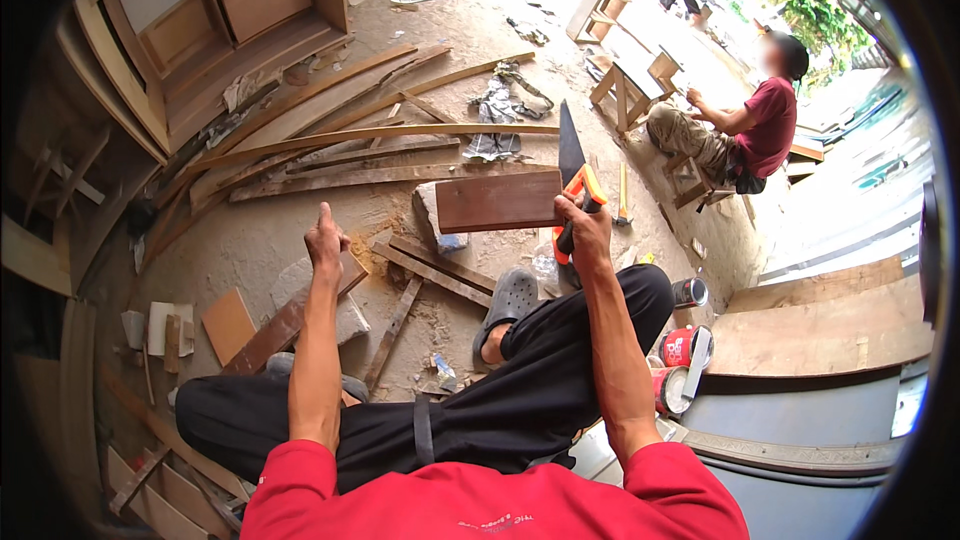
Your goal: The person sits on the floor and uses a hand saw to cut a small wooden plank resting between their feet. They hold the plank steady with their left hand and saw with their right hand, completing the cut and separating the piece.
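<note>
My right hand [588, 228] is closed at the right end of a short reddish-brown wooden board [500, 201], with the thumb against it. In the same hand appears the orange and black handle of a hand saw [571, 145], its dark blade pointing away from me; the fingers partly hide the handle. My left hand [326, 240] is raised and holds nothing visible, index finger stretched out and the other fingers loosely bent. Beneath it, a longer brown plank [285, 325] rests across a pale stone block [350, 322]. Another stone block [428, 217] is partly behind the short board.
Long wooden strips [370, 135] lie piled ahead. A hammer [623, 195] is on the ground right of the saw. Paint cans [672, 388] stand by my right knee. A wooden cabinet [265, 0] is at far left. Another person [765, 125] sits at right.
</note>
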The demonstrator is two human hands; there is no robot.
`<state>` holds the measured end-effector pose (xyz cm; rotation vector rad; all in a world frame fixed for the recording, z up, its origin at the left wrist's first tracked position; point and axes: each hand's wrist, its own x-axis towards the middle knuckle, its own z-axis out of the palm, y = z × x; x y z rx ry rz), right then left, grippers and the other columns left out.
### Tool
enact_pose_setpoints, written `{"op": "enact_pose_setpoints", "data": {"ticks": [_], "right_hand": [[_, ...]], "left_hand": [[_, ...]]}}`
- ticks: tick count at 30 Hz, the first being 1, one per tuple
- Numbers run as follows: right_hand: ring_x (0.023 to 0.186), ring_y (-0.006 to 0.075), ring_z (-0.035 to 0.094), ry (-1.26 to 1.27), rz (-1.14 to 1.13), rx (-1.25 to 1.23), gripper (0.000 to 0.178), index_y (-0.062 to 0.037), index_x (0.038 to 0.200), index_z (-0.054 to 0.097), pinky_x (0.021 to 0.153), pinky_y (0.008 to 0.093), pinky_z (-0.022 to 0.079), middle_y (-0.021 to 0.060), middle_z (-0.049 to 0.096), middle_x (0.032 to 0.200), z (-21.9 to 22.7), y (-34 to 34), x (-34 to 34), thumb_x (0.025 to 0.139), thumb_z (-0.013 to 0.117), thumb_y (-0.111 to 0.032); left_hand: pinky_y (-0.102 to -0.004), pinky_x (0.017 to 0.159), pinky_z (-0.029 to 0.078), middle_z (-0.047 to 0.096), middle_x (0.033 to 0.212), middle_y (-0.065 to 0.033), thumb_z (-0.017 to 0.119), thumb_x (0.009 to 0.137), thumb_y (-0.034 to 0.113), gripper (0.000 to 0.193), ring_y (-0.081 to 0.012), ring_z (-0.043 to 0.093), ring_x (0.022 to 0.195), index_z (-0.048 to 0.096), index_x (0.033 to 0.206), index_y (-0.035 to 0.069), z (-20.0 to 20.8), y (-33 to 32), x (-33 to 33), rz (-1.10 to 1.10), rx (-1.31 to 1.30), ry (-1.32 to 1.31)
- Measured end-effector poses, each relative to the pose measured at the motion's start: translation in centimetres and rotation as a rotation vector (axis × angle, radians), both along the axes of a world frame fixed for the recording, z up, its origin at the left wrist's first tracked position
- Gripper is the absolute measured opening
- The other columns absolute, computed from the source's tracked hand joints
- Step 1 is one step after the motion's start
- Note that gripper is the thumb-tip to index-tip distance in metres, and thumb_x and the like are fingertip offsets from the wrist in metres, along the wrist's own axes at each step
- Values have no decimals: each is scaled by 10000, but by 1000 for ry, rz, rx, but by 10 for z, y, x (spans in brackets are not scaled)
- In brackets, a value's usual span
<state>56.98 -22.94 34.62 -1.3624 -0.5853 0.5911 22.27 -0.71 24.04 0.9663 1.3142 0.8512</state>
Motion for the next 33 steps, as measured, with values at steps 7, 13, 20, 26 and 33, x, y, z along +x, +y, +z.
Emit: {"op": "enact_pose_setpoints", "data": {"ticks": [7,13,20,26,33], "right_hand": [[762,98,559,74,-4,-31,183,-59,758,558,730,279,466,48,610,850,-14,12,-6,830,724,-27],[789,102,573,21,-56,-12,182,-41,744,552,742,282,473,43,594,803,0,15,-17,843,704,-23],[859,136,594,-56,-36,-28,154,-19,767,568,756,283,476,113,650,926,-18,2,-9,844,701,-27],[856,148,600,-28,-56,-24,175,-15,745,552,748,299,481,83,622,827,-18,0,-23,843,697,-20],[811,136,600,-82,-24,16,224,-43,718,512,759,302,491,55,606,792,-24,10,-33,840,696,-5]], "left_hand": [[-295,644,569,697,867,-37,541,979,332,256,-164,678,746,643,977,98,15,-66,71,-440,-382,-395],[-296,668,572,694,846,0,577,963,285,176,-137,678,760,656,975,129,-5,-79,94,-316,-521,-749],[-309,679,552,659,837,45,560,977,283,118,-132,667,805,609,955,179,-3,-80,89,-394,-494,-710],[-301,669,537,607,804,46,544,991,308,153,-131,654,792,560,942,165,-7,-87,84,-372,-335,-641],[-273,590,526,555,768,11,498,1012,340,255,-111,615,716,546,907,113,-8,-84,85,-264,-28,-341]]}}
